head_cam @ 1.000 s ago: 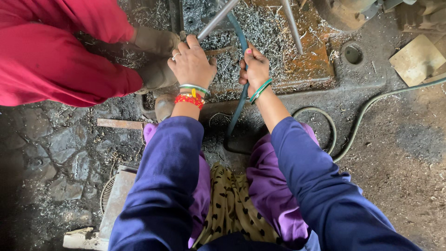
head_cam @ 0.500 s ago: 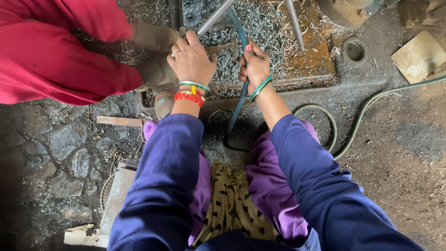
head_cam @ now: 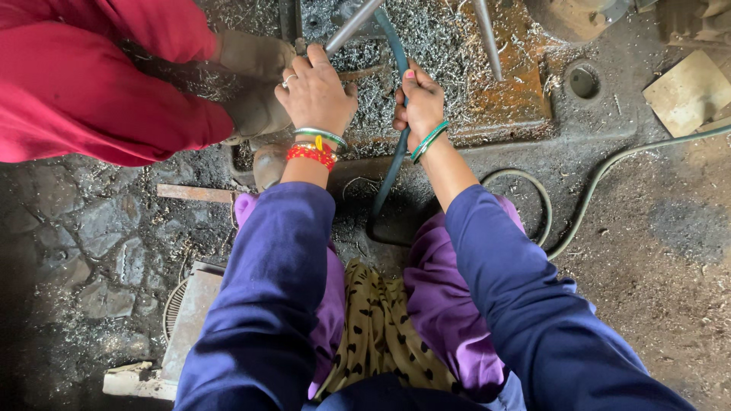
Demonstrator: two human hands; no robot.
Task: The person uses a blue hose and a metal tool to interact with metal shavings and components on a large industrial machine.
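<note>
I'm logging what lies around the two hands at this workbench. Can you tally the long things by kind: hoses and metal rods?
Hoses: 2, the dark one gripped by the right hand and a grey one on the ground
Metal rods: 2, one above the left hand, one further right
Total: 4

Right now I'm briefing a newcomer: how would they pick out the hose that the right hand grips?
Find the rusty metal plate strewn with shavings at the top. The right hand at its near edge grips the teal hose. Unlike the pale hose looping over the floor to the right, it is dark and runs down between the knees.
</note>
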